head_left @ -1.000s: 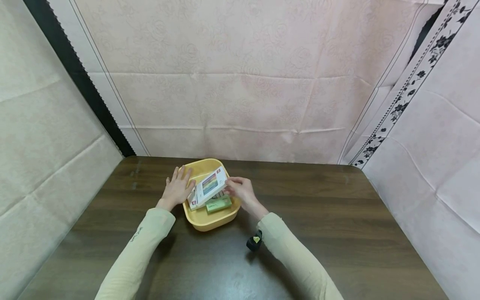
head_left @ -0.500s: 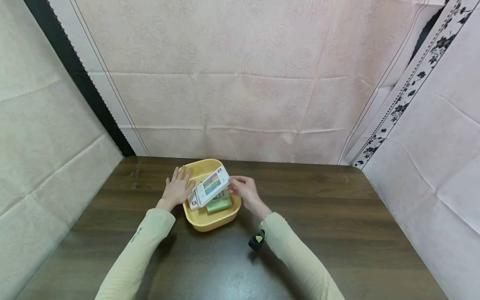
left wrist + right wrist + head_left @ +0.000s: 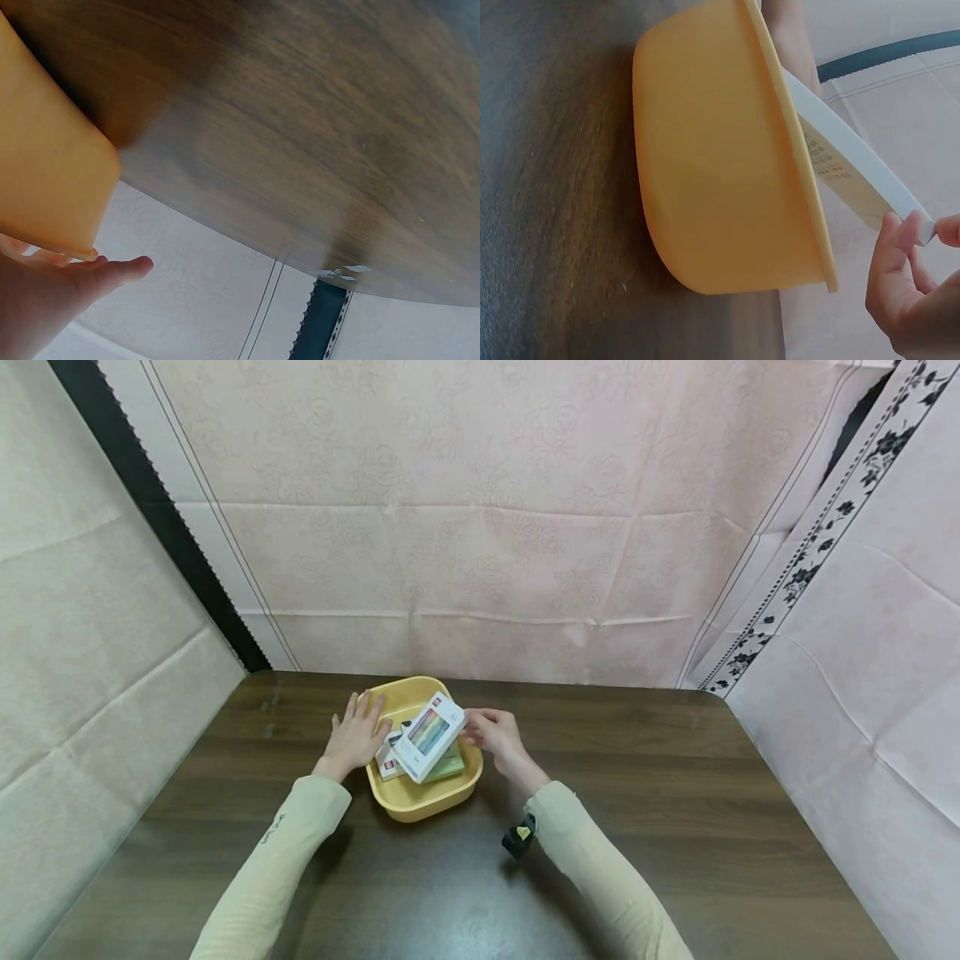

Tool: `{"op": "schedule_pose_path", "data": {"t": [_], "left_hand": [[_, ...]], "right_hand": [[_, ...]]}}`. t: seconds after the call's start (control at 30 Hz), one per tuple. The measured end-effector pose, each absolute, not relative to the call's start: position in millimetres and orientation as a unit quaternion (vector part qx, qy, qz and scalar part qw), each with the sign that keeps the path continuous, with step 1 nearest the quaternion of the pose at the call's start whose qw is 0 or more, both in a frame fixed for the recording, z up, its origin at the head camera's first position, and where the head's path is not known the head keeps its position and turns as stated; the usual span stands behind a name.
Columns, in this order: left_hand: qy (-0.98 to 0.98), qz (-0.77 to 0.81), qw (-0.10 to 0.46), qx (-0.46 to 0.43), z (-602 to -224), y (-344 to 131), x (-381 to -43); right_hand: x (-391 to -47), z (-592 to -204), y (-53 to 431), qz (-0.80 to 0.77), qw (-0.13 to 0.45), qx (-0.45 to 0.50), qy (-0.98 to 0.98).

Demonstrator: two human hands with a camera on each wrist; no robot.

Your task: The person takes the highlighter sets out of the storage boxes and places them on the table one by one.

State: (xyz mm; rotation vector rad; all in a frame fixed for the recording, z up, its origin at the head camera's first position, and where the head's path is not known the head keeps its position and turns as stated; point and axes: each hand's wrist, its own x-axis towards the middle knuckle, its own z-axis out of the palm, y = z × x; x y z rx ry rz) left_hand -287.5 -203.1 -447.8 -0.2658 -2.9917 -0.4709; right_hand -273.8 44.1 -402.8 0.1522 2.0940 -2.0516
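A yellow plastic basin (image 3: 405, 812) stands on the table with several small boxes in it. My right hand (image 3: 497, 739) pinches the corner of a white box (image 3: 429, 737) with a rainbow-striped picture on its front. That box leans up out of the basin, its raised end past the rim in the right wrist view, where fingertips (image 3: 909, 229) grip its corner. Beneath it lie a green box (image 3: 450, 763) and another white box (image 3: 387, 762), both partly covered. My left hand (image 3: 352, 742), fingers spread and straight, rests at the basin's left rim.
The brown wooden table (image 3: 637, 827) extends on both sides of the basin and ends close behind it. Pale patterned cloths (image 3: 480, 560) hang at the back and sides. A black wrist device (image 3: 519, 836) hangs below the right sleeve.
My right hand has shifted slightly right and back, drawing the white box's raised end with it. The box has turned and now covers more of the green one. The left hand stays put.
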Motion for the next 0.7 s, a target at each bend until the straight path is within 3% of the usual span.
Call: {"op": "schedule_pose_path", "data": {"t": [0.7], "left_hand": [[-0.983,-0.16,0.043,-0.079,-449,-205,-287]], "right_hand": [[-283,-407,57,-0.686,0.096,0.067,0.718]]}}
